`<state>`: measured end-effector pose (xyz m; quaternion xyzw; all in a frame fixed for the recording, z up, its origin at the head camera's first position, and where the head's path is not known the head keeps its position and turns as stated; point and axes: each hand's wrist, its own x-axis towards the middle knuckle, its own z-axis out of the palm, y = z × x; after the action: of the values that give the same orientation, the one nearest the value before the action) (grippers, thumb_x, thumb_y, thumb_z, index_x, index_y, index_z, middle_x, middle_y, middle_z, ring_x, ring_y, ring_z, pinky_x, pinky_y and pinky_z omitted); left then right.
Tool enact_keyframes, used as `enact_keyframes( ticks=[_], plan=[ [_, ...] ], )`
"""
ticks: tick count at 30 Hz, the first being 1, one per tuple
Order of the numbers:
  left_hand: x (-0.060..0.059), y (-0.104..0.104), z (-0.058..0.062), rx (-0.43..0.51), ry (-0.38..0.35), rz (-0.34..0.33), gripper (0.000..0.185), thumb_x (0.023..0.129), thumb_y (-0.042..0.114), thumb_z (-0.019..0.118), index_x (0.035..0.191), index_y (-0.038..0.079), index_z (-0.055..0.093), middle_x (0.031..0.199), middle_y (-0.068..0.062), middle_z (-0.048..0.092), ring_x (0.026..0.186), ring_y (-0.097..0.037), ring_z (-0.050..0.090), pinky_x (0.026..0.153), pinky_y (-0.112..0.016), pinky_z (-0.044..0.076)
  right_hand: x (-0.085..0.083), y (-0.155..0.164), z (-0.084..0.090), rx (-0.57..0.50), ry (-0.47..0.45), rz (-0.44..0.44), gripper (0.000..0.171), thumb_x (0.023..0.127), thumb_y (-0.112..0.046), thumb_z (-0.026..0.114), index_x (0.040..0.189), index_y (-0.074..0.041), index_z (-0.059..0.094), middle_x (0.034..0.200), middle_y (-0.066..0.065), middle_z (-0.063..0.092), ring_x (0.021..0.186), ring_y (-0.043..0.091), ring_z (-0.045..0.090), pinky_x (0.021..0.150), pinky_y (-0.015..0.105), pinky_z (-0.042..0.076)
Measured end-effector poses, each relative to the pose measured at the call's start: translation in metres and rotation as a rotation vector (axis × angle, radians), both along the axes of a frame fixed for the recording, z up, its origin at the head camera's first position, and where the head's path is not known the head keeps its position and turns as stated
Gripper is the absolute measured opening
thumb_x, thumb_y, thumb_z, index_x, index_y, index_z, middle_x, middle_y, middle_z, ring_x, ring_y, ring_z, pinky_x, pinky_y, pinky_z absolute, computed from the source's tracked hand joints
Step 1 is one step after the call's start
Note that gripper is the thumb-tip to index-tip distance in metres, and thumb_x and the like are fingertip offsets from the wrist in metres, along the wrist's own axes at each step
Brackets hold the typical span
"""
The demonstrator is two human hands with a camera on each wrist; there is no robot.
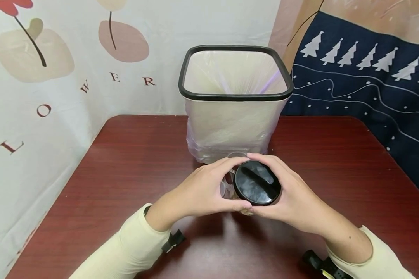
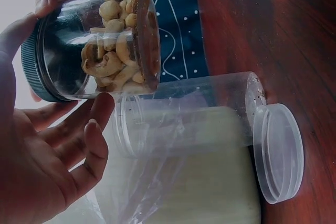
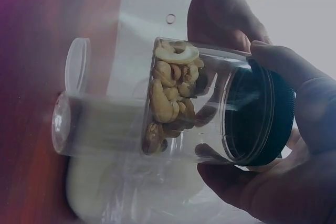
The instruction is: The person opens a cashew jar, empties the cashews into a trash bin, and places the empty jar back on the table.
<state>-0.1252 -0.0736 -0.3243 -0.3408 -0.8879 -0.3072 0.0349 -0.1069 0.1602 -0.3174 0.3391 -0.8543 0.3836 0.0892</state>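
Observation:
Above the table, both hands hold a clear jar [image 2: 118, 6] partly filled with cashews and other nuts [image 3: 168, 100]. Its black screw lid [image 1: 257, 183] faces up. My left hand [image 1: 204, 190] curves round the left side, thumb near me and fingers toward the far side. On the right, my right hand [image 1: 295, 190] curves round the lid and the upper jar, its thumb also nearest me. Beyond the held jar, a second clear jar [image 2: 215, 90] without a lid stands on the table. A translucent lid [image 2: 281, 153] is beside its base. The hands hide most of both in the head view.
A bin [image 1: 230, 124] with a black rim and thin plastic liner stands at the back of the red-brown table [image 1: 136, 155], just behind the second jar. Printed cloths hang behind the table, a pale one [image 1: 167, 35] and a dark blue one [image 1: 352, 85].

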Motion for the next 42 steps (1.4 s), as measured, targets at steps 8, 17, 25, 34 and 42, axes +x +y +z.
enact_keyframes(
  ticks=[8, 17, 25, 34, 42],
  plan=[
    [-0.003, 0.005, -0.005, 0.037, 0.035, -0.014, 0.080, 0.072, 0.055, 0.082, 0.140, 0.027, 0.049, 0.126, 0.019, 0.060, 0.105, 0.002, 0.060, 0.093, -0.025, 0.050, 0.003, 0.003, -0.006, -0.077, -0.013, 0.013, 0.101, 0.065, -0.016, 0.094, 0.150, -0.022, 0.041, 0.142, 0.000, 0.050, 0.126, 0.013, 0.050, 0.102, 0.014, 0.039],
    [-0.003, 0.003, -0.007, 0.080, 0.076, 0.019, 0.082, 0.070, 0.051, 0.083, 0.139, 0.022, 0.049, 0.123, 0.013, 0.062, 0.094, -0.001, 0.062, 0.085, -0.027, 0.053, -0.001, 0.000, -0.008, -0.128, -0.072, 0.020, 0.102, 0.067, -0.016, 0.093, 0.152, -0.025, 0.037, 0.143, -0.004, 0.049, 0.126, 0.011, 0.050, 0.102, 0.015, 0.040],
    [-0.004, 0.002, -0.006, 0.131, 0.057, 0.008, 0.081, 0.070, 0.047, 0.084, 0.139, 0.023, 0.049, 0.115, 0.012, 0.062, 0.090, 0.000, 0.061, 0.080, -0.023, 0.052, -0.003, 0.002, -0.016, -0.243, -0.163, 0.044, 0.108, 0.065, -0.008, 0.093, 0.153, -0.025, 0.032, 0.142, -0.002, 0.052, 0.128, 0.010, 0.051, 0.104, 0.016, 0.039],
    [-0.005, -0.004, -0.001, 0.200, -0.030, 0.000, 0.077, 0.070, 0.039, 0.086, 0.138, 0.025, 0.050, 0.102, 0.013, 0.062, 0.082, -0.006, 0.062, 0.070, -0.021, 0.053, -0.006, 0.006, -0.021, -0.306, -0.341, 0.095, 0.120, 0.067, -0.002, 0.090, 0.159, -0.023, 0.017, 0.149, -0.002, 0.043, 0.132, 0.012, 0.048, 0.101, 0.017, 0.045],
    [-0.006, -0.007, 0.003, 0.283, -0.087, -0.036, 0.076, 0.071, 0.032, 0.086, 0.137, 0.021, 0.050, 0.105, 0.008, 0.064, 0.078, -0.016, 0.066, 0.066, -0.024, 0.055, -0.008, 0.005, -0.019, -0.317, -0.397, 0.116, 0.114, 0.068, 0.000, 0.088, 0.158, -0.023, 0.022, 0.151, -0.003, 0.040, 0.137, 0.013, 0.044, 0.106, 0.018, 0.041]
  ],
)
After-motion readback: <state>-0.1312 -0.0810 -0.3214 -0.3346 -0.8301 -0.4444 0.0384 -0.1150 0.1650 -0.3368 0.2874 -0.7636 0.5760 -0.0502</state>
